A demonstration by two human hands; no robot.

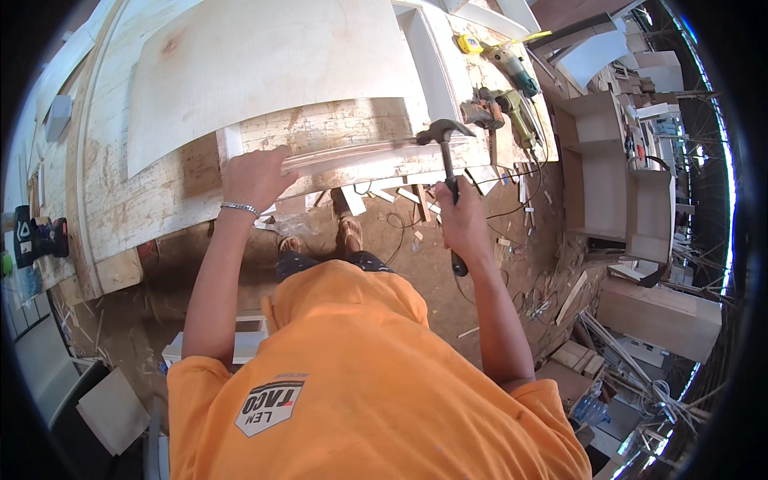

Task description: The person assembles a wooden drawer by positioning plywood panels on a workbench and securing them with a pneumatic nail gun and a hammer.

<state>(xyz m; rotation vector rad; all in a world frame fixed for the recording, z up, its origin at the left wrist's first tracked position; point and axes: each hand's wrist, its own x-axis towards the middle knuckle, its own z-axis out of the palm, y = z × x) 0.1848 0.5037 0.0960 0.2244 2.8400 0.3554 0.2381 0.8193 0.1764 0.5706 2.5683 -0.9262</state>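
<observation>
My right hand is closed round the black handle of a claw hammer. The hammer's dark metal head is over the right part of the workpiece's near edge; whether it touches cannot be made out. My left hand, with a chain bracelet on the wrist, grips the near left corner of a wooden frame. Its fingers curl over the frame's long front strip, and the fingertips are partly hidden. A large pale plywood panel lies across the frame on the workbench.
Power tools, including an angle grinder, lie at the bench's right end beside a yellow tape measure. A cordless drill is at the far left. Wood scraps and cables litter the floor. Open cabinet boxes stand on the right.
</observation>
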